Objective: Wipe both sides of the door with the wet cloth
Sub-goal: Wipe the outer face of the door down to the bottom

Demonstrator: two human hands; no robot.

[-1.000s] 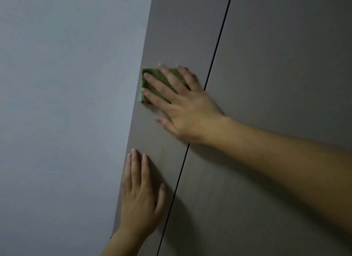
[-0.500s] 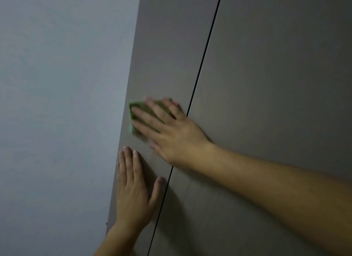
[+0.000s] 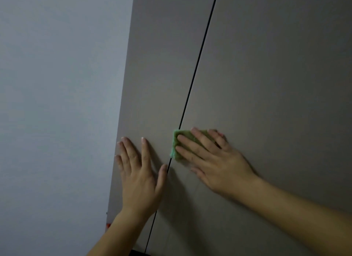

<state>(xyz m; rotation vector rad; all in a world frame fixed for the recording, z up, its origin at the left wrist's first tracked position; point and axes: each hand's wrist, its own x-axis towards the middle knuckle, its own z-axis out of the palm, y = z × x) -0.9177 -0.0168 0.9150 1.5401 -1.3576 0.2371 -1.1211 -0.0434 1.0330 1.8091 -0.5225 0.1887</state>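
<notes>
Two grey-brown door panels fill the view, a narrow left panel (image 3: 156, 74) and a wide right panel (image 3: 276, 74), split by a thin dark gap (image 3: 198, 65). My right hand (image 3: 215, 162) presses a folded green cloth (image 3: 178, 143) flat against the right panel, just right of the gap; most of the cloth is hidden under my fingers. My left hand (image 3: 141, 177) lies flat on the left panel with fingers spread, its thumb touching the gap, holding nothing.
A pale blue-grey wall (image 3: 57, 103) runs along the left of the door's edge. A small red mark (image 3: 108, 225) shows at that edge low down. Something dark (image 3: 137, 253) sits at the bottom below the doors.
My right hand has slid the cloth down and to the right, from the left panel across the gap onto the right panel. My left hand stays flat on the left panel.
</notes>
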